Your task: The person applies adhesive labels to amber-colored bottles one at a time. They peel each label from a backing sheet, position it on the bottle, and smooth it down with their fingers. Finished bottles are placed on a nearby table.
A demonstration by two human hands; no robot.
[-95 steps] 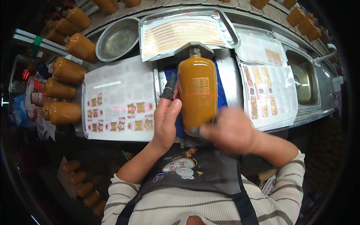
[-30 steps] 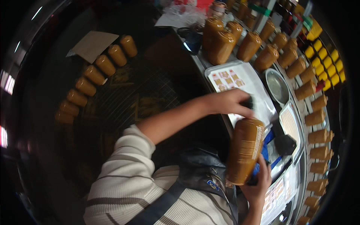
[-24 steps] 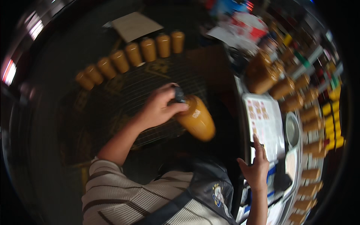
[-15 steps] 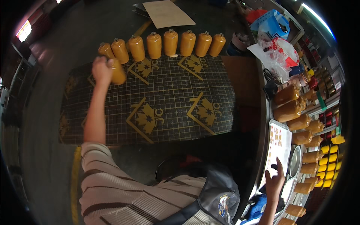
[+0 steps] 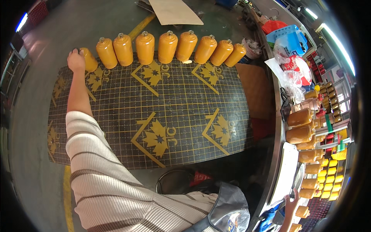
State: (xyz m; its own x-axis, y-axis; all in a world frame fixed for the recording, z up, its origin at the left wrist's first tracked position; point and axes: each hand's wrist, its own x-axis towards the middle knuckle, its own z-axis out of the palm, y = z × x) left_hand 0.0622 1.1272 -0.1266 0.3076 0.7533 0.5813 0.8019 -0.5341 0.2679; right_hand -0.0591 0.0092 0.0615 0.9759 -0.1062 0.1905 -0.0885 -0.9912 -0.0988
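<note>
My left hand (image 5: 76, 60) is closed round the top of an orange-brown bottle (image 5: 90, 61) at the left end of the table's far edge. That bottle leans a little, and my fingers hide its neck. To its right, several like bottles (image 5: 145, 49) with clear necks stand in a curved row along that edge. My right hand (image 5: 291, 205) is at the lower right, beside the side bench and close to a round metal dish (image 5: 298, 176). Its fingers are apart, with dark fingertips, and I see nothing held in them.
The dark gridded table (image 5: 185, 127) with gold leaf prints spreads before me. On the right-hand bench lie a white tray (image 5: 285, 170), more orange-brown bottles (image 5: 300, 134) and plastic bags (image 5: 292, 79). A blue basket (image 5: 288, 38) sits farther back. A pale board (image 5: 176, 11) lies beyond the table.
My left hand has carried the bottle left and outward to the end of the row. My right hand has moved from over the white tray toward the lower right. The view has shifted.
</note>
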